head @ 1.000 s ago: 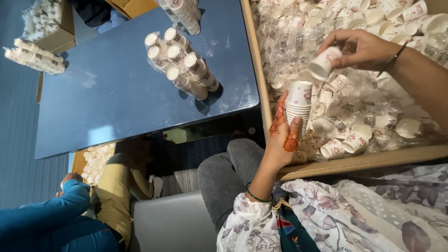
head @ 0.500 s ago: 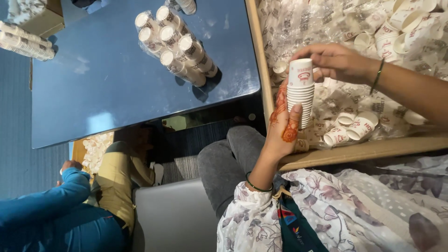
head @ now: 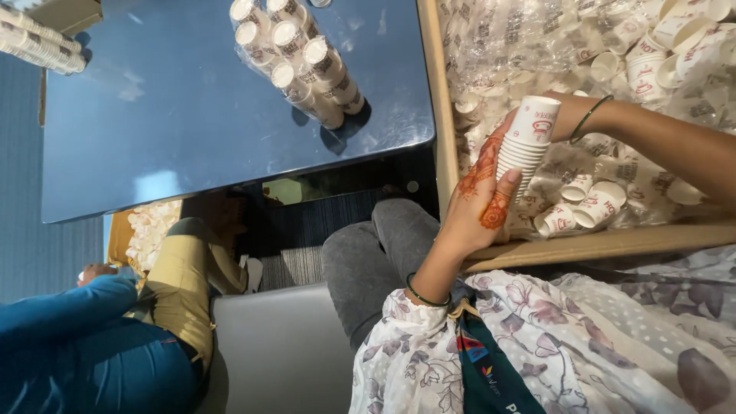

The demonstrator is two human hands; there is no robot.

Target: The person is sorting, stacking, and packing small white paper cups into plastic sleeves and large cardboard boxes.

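Note:
My left hand (head: pixel 481 201), marked with henna patterns, is shut on a stack of white paper cups with red print (head: pixel 523 143), held upright over the near edge of a large wood-sided box (head: pixel 583 244). My right hand (head: pixel 564 115) reaches in from the right, with a green bangle on its wrist. It sits right behind the top cup of the stack, and its fingers are hidden there. Several loose cups (head: pixel 583 208) lie on crumpled clear plastic inside the box.
A dark blue table (head: pixel 176 115) carries a plastic-wrapped bundle of cup stacks (head: pixel 300 63); more wrapped stacks (head: pixel 40 47) lie at the far left. Another person in a blue sleeve (head: pixel 69 307) and tan trousers sits at lower left beside a small box of cups (head: pixel 149 230).
My right hand brought one cup from the box and set it on top of the stack. The stack now sits slightly higher in my left hand.

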